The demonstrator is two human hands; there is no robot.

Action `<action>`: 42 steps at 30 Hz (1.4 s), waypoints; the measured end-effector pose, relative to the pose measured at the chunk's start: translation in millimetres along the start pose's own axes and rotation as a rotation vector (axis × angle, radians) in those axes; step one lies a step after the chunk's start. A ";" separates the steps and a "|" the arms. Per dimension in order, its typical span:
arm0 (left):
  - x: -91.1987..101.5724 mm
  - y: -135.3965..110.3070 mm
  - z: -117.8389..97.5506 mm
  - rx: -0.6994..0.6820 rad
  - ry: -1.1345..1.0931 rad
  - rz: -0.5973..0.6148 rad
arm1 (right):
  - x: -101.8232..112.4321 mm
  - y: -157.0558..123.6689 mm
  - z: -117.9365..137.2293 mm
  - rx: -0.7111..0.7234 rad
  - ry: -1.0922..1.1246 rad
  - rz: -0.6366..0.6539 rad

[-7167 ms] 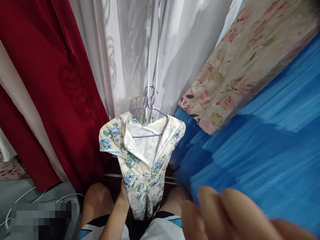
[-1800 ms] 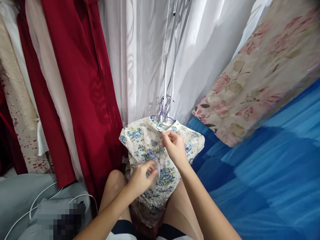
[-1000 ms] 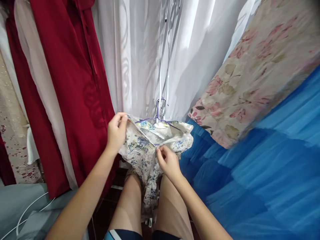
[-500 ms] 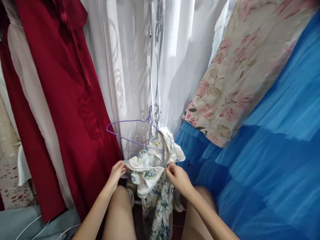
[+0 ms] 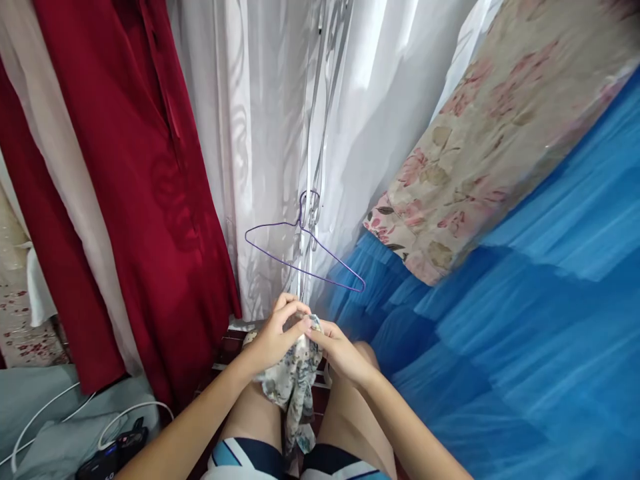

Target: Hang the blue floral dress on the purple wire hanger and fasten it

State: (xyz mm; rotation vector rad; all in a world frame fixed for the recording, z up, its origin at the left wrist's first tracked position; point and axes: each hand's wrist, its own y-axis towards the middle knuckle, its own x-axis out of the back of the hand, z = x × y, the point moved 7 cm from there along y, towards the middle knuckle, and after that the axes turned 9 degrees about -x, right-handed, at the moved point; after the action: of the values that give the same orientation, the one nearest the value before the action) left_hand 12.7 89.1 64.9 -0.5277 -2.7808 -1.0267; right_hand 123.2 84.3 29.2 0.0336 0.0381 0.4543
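A small floral garment [image 5: 293, 383], white with blue flowers, hangs bunched between my knees. My left hand [image 5: 277, 335] and my right hand [image 5: 337, 352] meet at its top, both closed on the cloth with fingertips touching. Just above them a thin purple wire hanger [image 5: 305, 257] hangs bare and tilted from white straps [image 5: 316, 127] in front of a white curtain [image 5: 260, 133].
A dark red garment [image 5: 135, 167] and pale ones hang at the left. Blue tulle [image 5: 525, 320] and a pink floral fabric [image 5: 480, 140] fill the right. Low at the left lie white cables [image 5: 60, 410] and a dark device [image 5: 113, 455] on grey cloth.
The floral garment has come off the purple hanger, which now hangs bare. Both hands have drawn together and lowered the bunched cloth toward my knees.
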 end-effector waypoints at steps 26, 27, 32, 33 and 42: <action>96.9 -13.0 64.3 0.304 -0.248 -0.048 | 122.9 95.8 100.2 -0.025 -0.064 -0.230; 99.7 -17.5 69.2 0.334 -0.217 0.012 | 121.6 93.5 98.2 -0.041 -0.026 -0.219; 123.4 -21.3 100.0 0.269 0.472 0.250 | 127.2 78.6 106.8 -0.117 -0.078 -0.181; 130.4 -16.4 103.0 0.229 0.577 0.244 | 128.2 76.2 111.9 -0.116 -0.104 -0.170; 224.0 82.8 54.0 0.035 0.866 -0.053 | 125.7 68.1 128.5 -0.143 -0.200 -0.156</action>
State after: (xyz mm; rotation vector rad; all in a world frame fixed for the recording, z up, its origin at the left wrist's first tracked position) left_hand -165.4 245.0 127.5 0.0217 -2.0339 -0.9140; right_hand 211.9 197.6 156.7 -0.0641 -0.1873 0.2947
